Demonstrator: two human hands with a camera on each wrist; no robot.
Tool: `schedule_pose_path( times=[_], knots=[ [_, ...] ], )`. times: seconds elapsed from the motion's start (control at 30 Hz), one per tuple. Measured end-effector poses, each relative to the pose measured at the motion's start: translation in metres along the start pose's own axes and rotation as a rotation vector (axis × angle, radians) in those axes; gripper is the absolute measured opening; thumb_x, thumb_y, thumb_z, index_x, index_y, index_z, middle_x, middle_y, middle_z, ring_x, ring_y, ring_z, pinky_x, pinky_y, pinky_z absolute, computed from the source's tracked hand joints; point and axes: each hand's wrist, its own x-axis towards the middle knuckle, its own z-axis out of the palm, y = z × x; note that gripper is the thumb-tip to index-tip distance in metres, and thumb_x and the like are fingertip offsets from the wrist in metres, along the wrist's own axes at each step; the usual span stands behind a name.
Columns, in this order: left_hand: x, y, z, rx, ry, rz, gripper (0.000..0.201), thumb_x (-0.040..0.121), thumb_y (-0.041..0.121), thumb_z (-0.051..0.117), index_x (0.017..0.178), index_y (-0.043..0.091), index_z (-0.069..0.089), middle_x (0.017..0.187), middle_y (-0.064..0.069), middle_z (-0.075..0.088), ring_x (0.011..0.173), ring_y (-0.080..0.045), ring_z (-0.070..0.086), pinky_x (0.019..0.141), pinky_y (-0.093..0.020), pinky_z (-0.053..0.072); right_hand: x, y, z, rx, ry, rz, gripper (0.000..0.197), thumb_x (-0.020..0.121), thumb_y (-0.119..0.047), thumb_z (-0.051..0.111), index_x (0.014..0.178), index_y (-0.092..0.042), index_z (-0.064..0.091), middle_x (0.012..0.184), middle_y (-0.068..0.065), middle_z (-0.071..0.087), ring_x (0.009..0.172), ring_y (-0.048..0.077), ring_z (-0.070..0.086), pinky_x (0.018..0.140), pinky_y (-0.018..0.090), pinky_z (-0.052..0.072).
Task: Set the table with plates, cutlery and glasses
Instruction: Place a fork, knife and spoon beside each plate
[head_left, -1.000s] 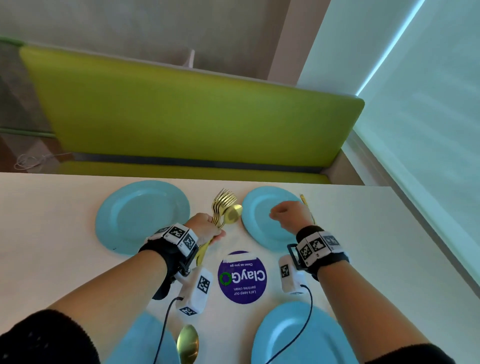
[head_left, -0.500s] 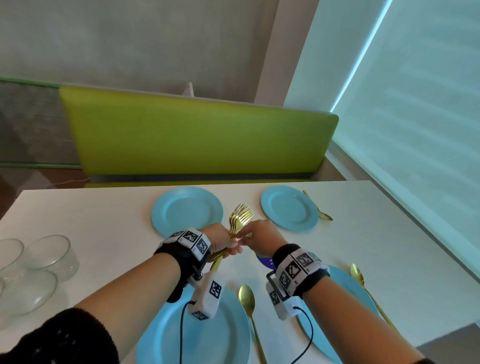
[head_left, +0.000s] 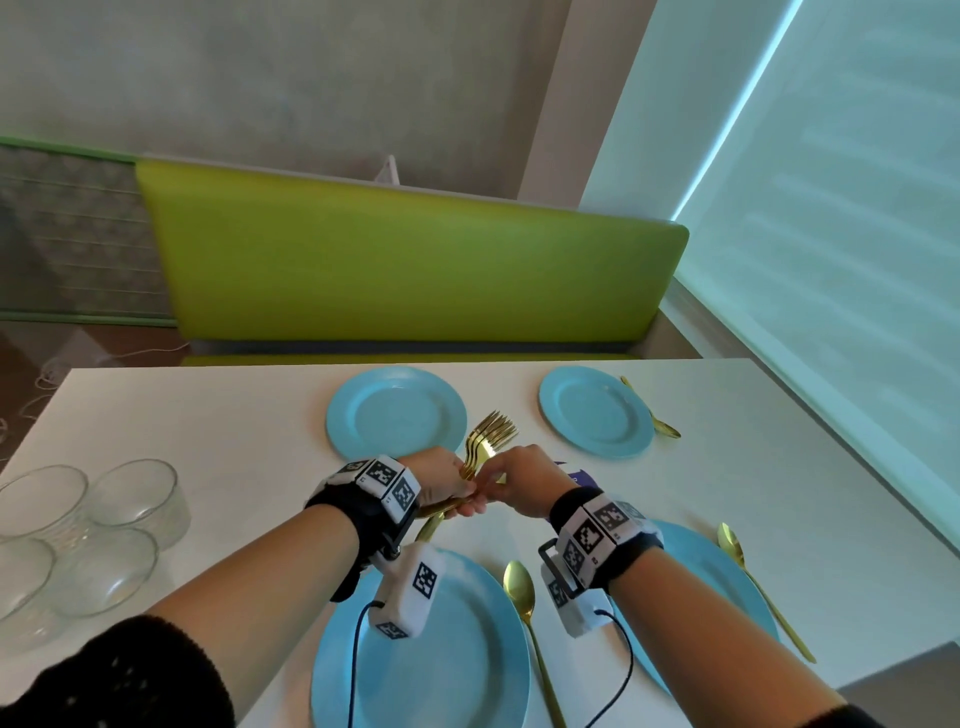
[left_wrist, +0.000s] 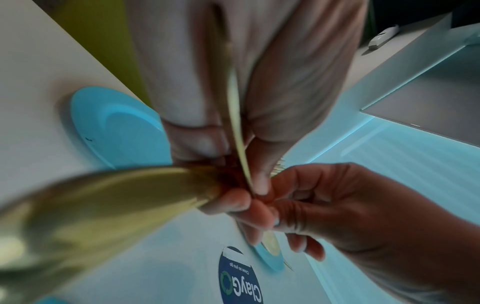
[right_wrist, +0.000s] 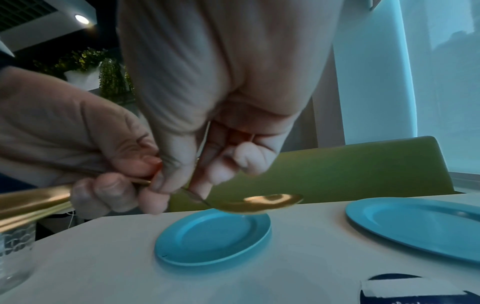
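Note:
My left hand (head_left: 441, 483) grips a bundle of gold cutlery (head_left: 491, 436) above the table's middle, fork tines fanned up and away from me. The bundle's handles (left_wrist: 103, 205) stick out below the fist. My right hand (head_left: 519, 483) meets it and pinches the neck of a gold spoon (right_wrist: 270, 202) in that bundle between thumb and fingers. Blue plates lie at far left (head_left: 395, 410), far right (head_left: 595, 410), near left (head_left: 421, 639) and near right (head_left: 701, 582). Single gold spoons lie beside the far right plate (head_left: 654, 415), between the near plates (head_left: 524, 597) and right of the near right plate (head_left: 753, 587).
Several clear glasses (head_left: 93, 530) stand together at the table's left edge. A round purple sticker (left_wrist: 241, 277) sits on the tabletop under my hands. A green bench (head_left: 415, 270) backs the far side, and a window wall runs along the right.
My right hand came back from the far right plate to the bundle and took hold of a spoon. Both hands drew nearer to me and the view widened.

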Motion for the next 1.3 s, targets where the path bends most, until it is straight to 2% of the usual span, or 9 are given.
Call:
schedule_pose_path(
  times=[0.2,0.3,0.53,0.63,0.77,0.93,1.07,1.23,1.3],
  knots=[
    [0.026,0.009,-0.023,-0.025,0.089,-0.039,0.022,0.097,0.006,0.044,0.077,0.005,0.054,0.071,-0.007,0.065,0.048,-0.007,0.062,0.048,-0.019,0.047,0.043,0.012,-0.008,0.047,-0.024,0.017,0.011,0.082,-0.021,0.069,0.092,-0.021,0.075,0.098,-0.001,0.07,0.095,0.014,0.061,0.088,0.03,0.051],
    [0.047,0.014,-0.046,0.043,0.209,-0.044,0.02,0.09,0.006,0.053,0.073,0.0,0.061,0.08,-0.017,0.071,0.062,-0.022,0.059,0.067,-0.033,0.053,0.067,0.025,-0.014,0.078,-0.016,0.07,0.01,0.081,-0.02,0.07,0.09,-0.02,0.075,0.093,-0.001,0.068,0.086,0.011,0.057,0.084,0.028,0.051],
    [0.09,0.007,-0.092,-0.2,0.467,-0.099,0.03,0.091,-0.003,0.041,0.063,0.004,0.05,0.07,-0.012,0.061,0.065,-0.025,0.052,0.062,-0.031,0.043,0.125,0.078,-0.019,0.298,0.098,0.373,0.008,0.082,-0.016,0.069,0.086,-0.011,0.075,0.089,0.003,0.07,0.083,0.014,0.061,0.077,0.021,0.048],
    [0.1,0.003,-0.103,-0.233,0.468,-0.117,0.028,0.09,-0.004,0.044,0.063,0.002,0.052,0.064,-0.014,0.057,0.058,-0.024,0.049,0.062,-0.032,0.042,0.153,0.089,-0.01,0.245,0.031,0.47,0.025,0.088,-0.023,0.059,0.104,-0.007,0.071,0.103,0.006,0.069,0.096,0.019,0.063,0.083,0.025,0.052],
    [0.112,-0.006,-0.109,-0.291,0.463,-0.138,0.022,0.091,-0.006,0.042,0.071,0.001,0.05,0.064,-0.013,0.056,0.055,-0.022,0.049,0.056,-0.029,0.04,0.177,0.095,0.005,0.428,-0.042,0.535,0.034,0.087,-0.02,0.063,0.117,-0.004,0.065,0.094,0.001,0.055,0.072,0.011,0.051,0.055,0.012,0.038],
    [0.124,-0.016,-0.111,-0.364,0.494,-0.148,0.022,0.091,-0.008,0.04,0.074,0.005,0.044,0.072,-0.01,0.059,0.059,-0.02,0.052,0.06,-0.029,0.043,0.203,0.085,0.026,0.178,-0.125,0.557,0.042,0.094,-0.041,0.045,0.114,-0.009,0.065,0.113,0.004,0.067,0.105,0.02,0.063,0.075,0.023,0.043],
    [0.129,-0.02,-0.112,-0.405,0.509,-0.16,0.021,0.09,-0.008,0.042,0.077,0.009,0.043,0.075,-0.009,0.06,0.059,-0.018,0.053,0.06,-0.028,0.043,0.217,0.083,0.034,0.068,-0.192,0.554,0.037,0.093,-0.04,0.045,0.1,-0.01,0.066,0.11,0.004,0.068,0.105,0.019,0.064,0.087,0.026,0.048],
    [0.131,-0.023,-0.113,-0.42,0.511,-0.157,0.021,0.09,-0.008,0.044,0.077,0.008,0.045,0.073,-0.009,0.059,0.058,-0.018,0.051,0.062,-0.027,0.044,0.228,0.086,0.043,0.066,-0.164,0.601,0.032,0.09,-0.041,0.049,0.077,-0.013,0.059,0.067,-0.003,0.057,0.057,0.011,0.051,0.048,0.021,0.033],
    [0.132,-0.024,-0.112,-0.422,0.516,-0.151,0.019,0.091,-0.008,0.044,0.079,0.007,0.045,0.074,-0.009,0.059,0.059,-0.018,0.051,0.062,-0.027,0.045,0.231,0.087,0.045,0.03,-0.159,0.616,0.035,0.09,-0.04,0.05,0.069,-0.013,0.054,0.062,-0.003,0.05,0.053,0.01,0.044,0.044,0.022,0.027]
  ],
)
